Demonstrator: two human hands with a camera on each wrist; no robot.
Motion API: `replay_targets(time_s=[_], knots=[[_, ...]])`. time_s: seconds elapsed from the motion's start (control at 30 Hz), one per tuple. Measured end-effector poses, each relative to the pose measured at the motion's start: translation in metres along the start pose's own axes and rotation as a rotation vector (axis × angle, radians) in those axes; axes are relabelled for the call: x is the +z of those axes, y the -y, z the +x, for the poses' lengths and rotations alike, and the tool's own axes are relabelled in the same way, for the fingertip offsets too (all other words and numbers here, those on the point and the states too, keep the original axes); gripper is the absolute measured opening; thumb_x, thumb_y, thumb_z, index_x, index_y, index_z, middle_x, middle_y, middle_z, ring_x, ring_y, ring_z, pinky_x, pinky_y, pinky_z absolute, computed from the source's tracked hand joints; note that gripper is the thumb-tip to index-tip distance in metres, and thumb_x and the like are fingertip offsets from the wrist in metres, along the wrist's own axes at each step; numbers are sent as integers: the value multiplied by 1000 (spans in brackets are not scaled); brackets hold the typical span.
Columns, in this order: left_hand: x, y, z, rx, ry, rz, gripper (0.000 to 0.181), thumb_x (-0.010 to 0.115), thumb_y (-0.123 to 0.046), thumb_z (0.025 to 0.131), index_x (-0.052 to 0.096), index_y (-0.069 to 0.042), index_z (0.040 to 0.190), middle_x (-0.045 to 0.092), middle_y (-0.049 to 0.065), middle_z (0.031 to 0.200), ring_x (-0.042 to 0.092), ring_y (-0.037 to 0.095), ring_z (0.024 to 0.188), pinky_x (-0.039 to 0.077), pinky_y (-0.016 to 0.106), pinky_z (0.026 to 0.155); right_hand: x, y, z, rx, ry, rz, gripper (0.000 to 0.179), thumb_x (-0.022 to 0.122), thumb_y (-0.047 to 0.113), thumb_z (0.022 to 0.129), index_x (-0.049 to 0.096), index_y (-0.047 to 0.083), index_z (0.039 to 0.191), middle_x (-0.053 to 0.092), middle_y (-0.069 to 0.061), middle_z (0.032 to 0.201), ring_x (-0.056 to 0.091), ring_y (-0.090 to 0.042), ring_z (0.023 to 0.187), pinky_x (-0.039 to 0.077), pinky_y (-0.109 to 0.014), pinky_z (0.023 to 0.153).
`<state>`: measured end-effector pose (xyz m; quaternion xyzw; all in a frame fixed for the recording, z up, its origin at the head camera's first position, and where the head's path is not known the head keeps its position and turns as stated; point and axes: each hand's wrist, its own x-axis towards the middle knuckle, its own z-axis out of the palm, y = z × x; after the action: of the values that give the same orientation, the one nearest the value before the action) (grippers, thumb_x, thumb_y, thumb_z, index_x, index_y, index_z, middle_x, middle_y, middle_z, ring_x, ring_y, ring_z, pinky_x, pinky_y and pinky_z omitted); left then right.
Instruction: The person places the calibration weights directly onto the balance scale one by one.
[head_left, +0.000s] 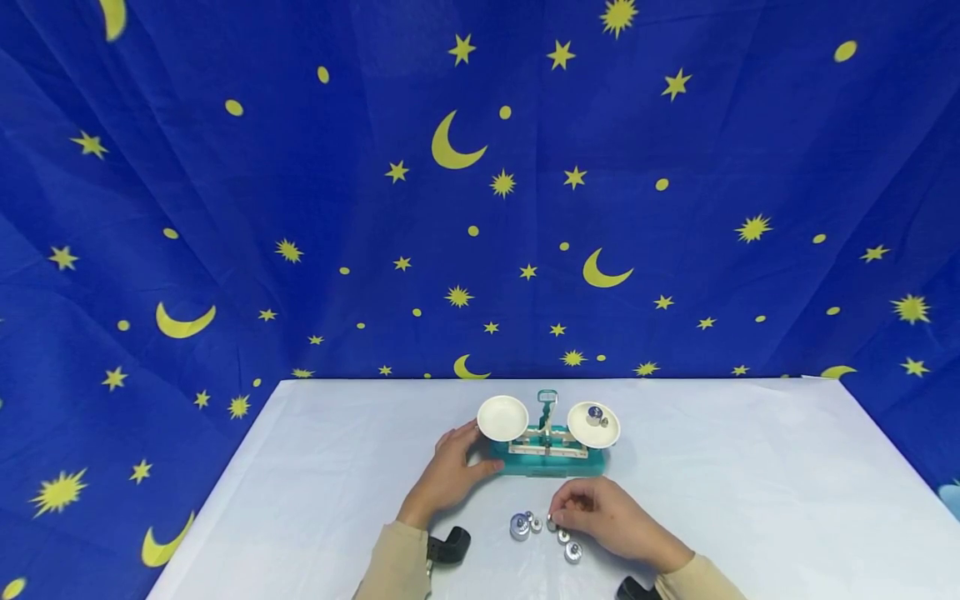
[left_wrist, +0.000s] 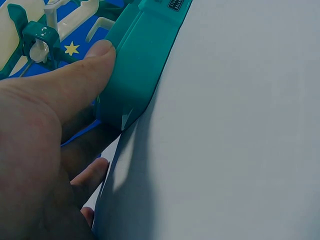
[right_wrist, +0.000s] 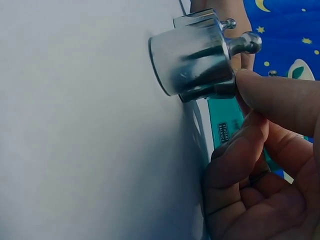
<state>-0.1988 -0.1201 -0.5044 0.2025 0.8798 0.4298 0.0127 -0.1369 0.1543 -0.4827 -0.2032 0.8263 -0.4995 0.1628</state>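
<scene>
A green balance scale (head_left: 547, 463) stands on the table with a white left pan (head_left: 502, 418) and a white right pan (head_left: 581, 433). On the right pan sit a larger metal weight (head_left: 595, 413) and a smaller one (head_left: 604, 422). My left hand (head_left: 448, 477) grips the left end of the scale's base (left_wrist: 142, 57), thumb on its near side. In front of the scale, my right hand (head_left: 611, 515) pinches a small metal weight (head_left: 551, 522) between thumb and finger. In the right wrist view, a larger knobbed weight (right_wrist: 192, 60) partly hides what the fingertips hold.
Several metal weights stand around the right fingertips, among them a large one (head_left: 520, 527) to the left and another (head_left: 573, 552) nearer me. The white table (head_left: 750, 483) ends against a blue curtain (head_left: 300, 208) with yellow moons and stars.
</scene>
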Motion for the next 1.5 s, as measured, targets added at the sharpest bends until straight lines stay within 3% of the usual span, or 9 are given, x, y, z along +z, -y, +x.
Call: replay_targets(time_s=[0.77,1.23,1.5], knots=[[-1,-1,0,-2,2,10,70,74,-35,90,49,-2,147,46,15,153,38,35,144,13,59,122,-6,8,0,59,-21,45,14,71,26,93,73,13,97,59,1,80,53,-11,73,46,-24,64],[0,0,0,4,2,6,69,74,-35,90,50,-3,146,47,16,152,39,35,143,14,60,121,-12,16,-8,-43,-72,-1,10,70,25,94,73,16,96,61,3,82,55,-8,75,49,-24,65],[0,0,0,2,6,4,70,74,-36,91,49,-2,147,47,16,152,40,35,143,13,60,121,-15,22,-9,-35,-98,11,11,71,24,94,73,14,97,59,2,81,53,-8,74,49,-23,63]])
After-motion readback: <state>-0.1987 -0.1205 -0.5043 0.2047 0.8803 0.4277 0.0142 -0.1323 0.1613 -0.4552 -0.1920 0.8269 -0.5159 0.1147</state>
